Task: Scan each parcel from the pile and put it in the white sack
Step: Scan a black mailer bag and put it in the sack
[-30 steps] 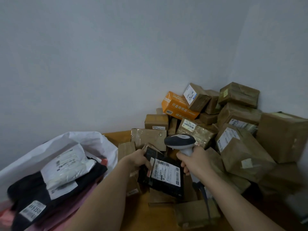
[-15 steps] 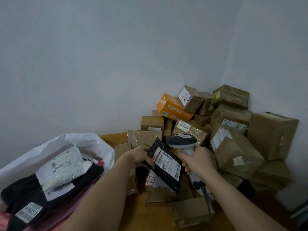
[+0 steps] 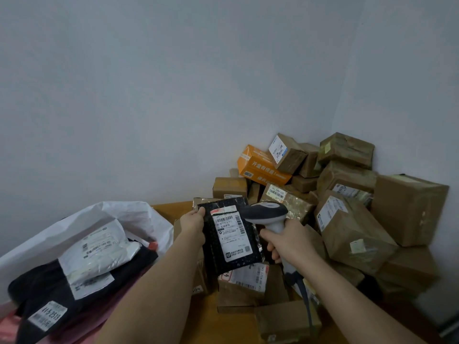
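black parcel [image 3: 229, 240] sits pinched in our left hand [image 3: 192, 223], label up; right hand [image 3: 289, 240] grips scanner [image 3: 267, 214] beside it. we aim at barcode, hold flat, then white sack [image 3: 119, 219].

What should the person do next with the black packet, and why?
Probably tip the scanner down at the white label. The left hand holds the black packet label-up beside the scanner in the right hand, not yet in the white sack.

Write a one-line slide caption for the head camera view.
Left hand holds a black parcel, label up, beside the scanner gripped by the right hand, white sack at left.
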